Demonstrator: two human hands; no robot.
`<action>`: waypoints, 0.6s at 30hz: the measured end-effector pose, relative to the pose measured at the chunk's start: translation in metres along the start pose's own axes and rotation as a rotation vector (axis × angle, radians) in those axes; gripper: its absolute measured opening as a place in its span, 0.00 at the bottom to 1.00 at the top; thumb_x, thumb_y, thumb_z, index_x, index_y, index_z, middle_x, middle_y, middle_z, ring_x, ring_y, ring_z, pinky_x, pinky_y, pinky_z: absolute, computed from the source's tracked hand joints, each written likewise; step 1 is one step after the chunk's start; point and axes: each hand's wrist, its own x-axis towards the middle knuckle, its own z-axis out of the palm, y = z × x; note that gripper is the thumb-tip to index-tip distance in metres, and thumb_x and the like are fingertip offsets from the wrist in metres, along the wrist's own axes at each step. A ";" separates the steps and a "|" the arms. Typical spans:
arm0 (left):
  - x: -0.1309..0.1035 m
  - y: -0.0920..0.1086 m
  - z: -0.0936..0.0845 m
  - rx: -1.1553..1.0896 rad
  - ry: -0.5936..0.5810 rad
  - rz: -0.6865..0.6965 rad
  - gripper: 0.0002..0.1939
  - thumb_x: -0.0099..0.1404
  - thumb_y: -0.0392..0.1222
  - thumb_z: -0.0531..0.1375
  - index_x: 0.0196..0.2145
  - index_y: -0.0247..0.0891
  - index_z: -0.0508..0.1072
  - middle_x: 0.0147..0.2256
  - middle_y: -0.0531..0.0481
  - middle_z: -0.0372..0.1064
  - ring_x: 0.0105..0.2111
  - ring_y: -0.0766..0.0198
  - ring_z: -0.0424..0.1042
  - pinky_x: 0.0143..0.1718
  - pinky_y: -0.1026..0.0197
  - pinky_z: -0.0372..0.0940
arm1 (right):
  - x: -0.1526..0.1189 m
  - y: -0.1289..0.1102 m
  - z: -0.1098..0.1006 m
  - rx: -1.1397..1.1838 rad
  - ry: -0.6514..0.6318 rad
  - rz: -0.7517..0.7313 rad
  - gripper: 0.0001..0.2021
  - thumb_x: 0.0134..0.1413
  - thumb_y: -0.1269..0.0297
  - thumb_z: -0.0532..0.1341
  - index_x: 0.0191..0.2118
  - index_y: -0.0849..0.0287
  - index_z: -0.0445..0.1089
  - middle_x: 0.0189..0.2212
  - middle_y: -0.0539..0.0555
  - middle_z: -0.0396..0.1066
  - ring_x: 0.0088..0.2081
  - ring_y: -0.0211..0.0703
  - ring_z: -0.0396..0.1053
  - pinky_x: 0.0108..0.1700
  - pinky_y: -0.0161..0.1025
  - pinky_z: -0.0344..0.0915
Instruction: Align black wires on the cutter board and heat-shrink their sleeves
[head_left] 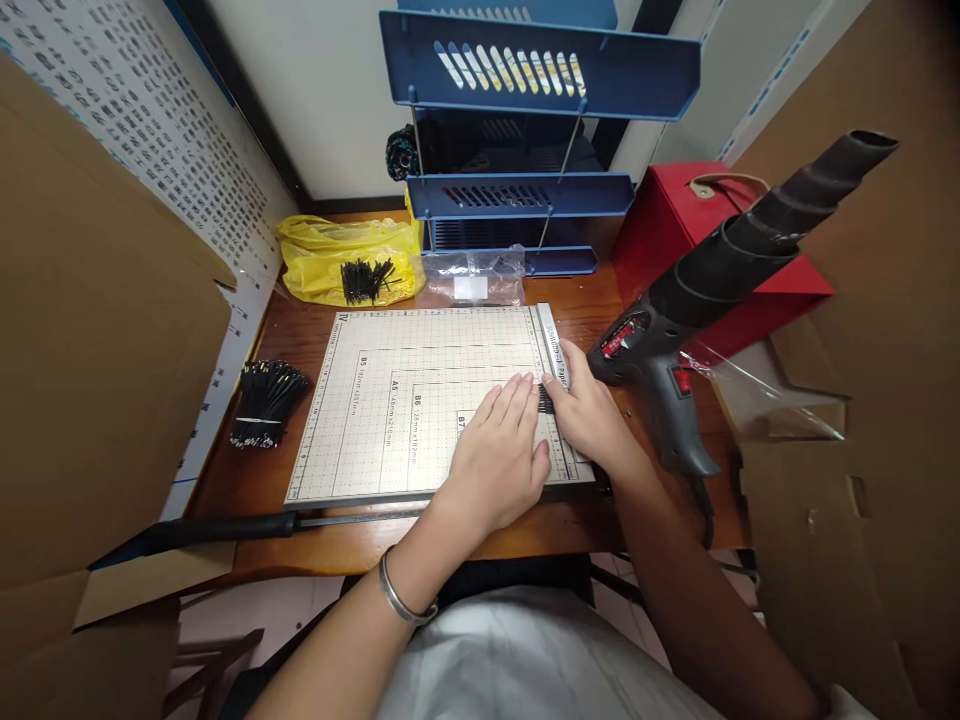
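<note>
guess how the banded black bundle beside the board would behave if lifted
The bundle would probably lift as one, since a pale band wraps it. Its thin strands may flex, and could splay where they fan out.

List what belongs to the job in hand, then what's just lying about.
Job in hand:
- cream gridded paper cutter, under the left hand
- thin black strands by the right hand
- probably, the tied bundle of black strands and loose black pieces

Apparently lying about:
- grey-and-black heat gun
- red box with beige handle
- blue slatted rack
</note>
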 end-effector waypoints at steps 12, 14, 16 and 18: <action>0.000 0.000 -0.001 -0.012 -0.020 -0.002 0.34 0.78 0.47 0.44 0.73 0.20 0.51 0.74 0.34 0.44 0.75 0.50 0.43 0.75 0.49 0.41 | -0.003 0.012 -0.009 0.140 -0.160 -0.083 0.33 0.69 0.56 0.50 0.75 0.58 0.46 0.74 0.56 0.51 0.74 0.49 0.51 0.76 0.54 0.48; 0.000 0.000 -0.001 -0.010 -0.020 0.000 0.33 0.79 0.47 0.44 0.73 0.20 0.51 0.74 0.35 0.43 0.75 0.51 0.43 0.75 0.49 0.41 | -0.009 0.017 -0.013 0.152 -0.207 -0.074 0.35 0.68 0.54 0.51 0.76 0.55 0.43 0.75 0.54 0.47 0.75 0.48 0.47 0.77 0.55 0.44; 0.000 0.000 -0.001 -0.008 -0.019 0.003 0.33 0.79 0.47 0.44 0.73 0.20 0.52 0.74 0.35 0.44 0.75 0.51 0.43 0.75 0.49 0.42 | -0.016 0.018 -0.015 0.131 -0.212 -0.063 0.37 0.67 0.55 0.52 0.77 0.53 0.41 0.75 0.53 0.46 0.75 0.49 0.48 0.77 0.56 0.44; 0.001 0.000 -0.001 -0.002 -0.019 0.004 0.33 0.79 0.47 0.44 0.72 0.21 0.52 0.74 0.35 0.44 0.75 0.51 0.44 0.75 0.49 0.42 | -0.021 0.017 -0.017 0.117 -0.203 -0.072 0.38 0.66 0.56 0.52 0.77 0.54 0.40 0.75 0.53 0.46 0.75 0.50 0.48 0.77 0.57 0.45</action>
